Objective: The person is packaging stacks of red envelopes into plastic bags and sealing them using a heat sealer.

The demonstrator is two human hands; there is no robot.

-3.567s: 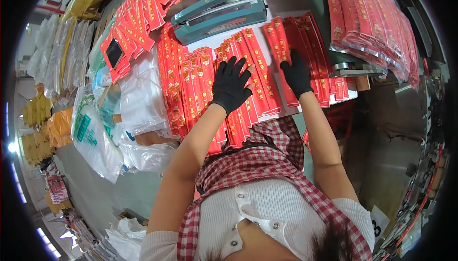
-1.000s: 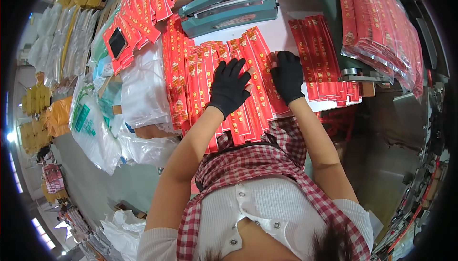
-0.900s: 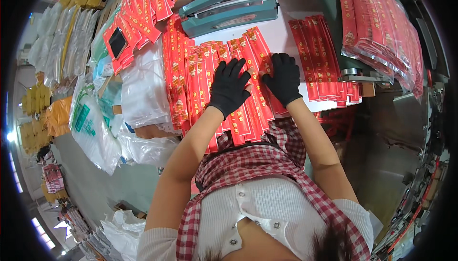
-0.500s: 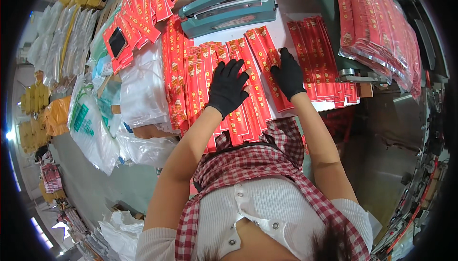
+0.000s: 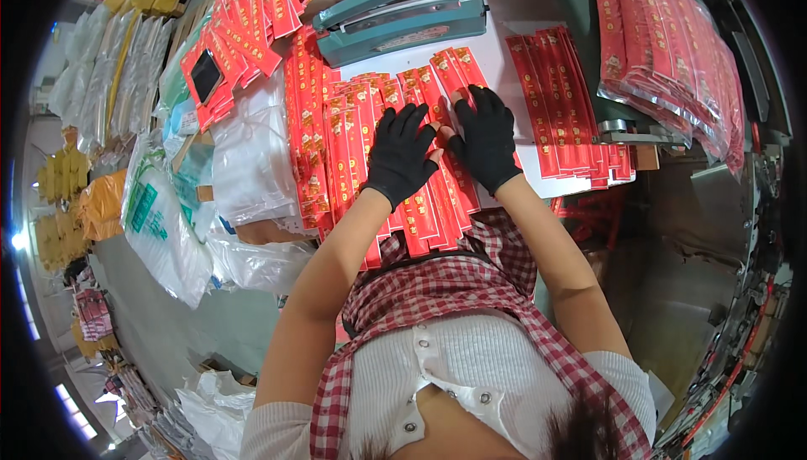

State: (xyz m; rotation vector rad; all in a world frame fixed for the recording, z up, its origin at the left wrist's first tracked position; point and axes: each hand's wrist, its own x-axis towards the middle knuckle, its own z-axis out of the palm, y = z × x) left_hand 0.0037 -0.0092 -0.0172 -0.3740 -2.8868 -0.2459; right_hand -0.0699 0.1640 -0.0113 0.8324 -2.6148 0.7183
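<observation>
Rows of long, narrow red packets (image 5: 349, 136) with gold print lie overlapping on the white tabletop in front of me. My left hand (image 5: 402, 156), in a black glove with bare fingertips, rests flat on the middle of the row, fingers spread. Close on its right, my right hand (image 5: 486, 142) in a matching glove lies over the packets at the right end of that row, fingers stretched out. The thumbs nearly meet. Part of the packets is hidden under both hands. A second group of red packets (image 5: 551, 107) lies apart, right of my right hand.
A teal bag sealer (image 5: 403, 27) stands behind the row. Clear bags full of red packets (image 5: 664, 57) are piled at the far right. More loose packets (image 5: 244, 27) and a dark phone (image 5: 206, 76) lie far left, beside a stack of clear plastic bags (image 5: 252, 153).
My right hand has moved left toward my left hand, and the packets under it have shifted left against the row. A gap has widened before the right-hand group. My left hand stays put.
</observation>
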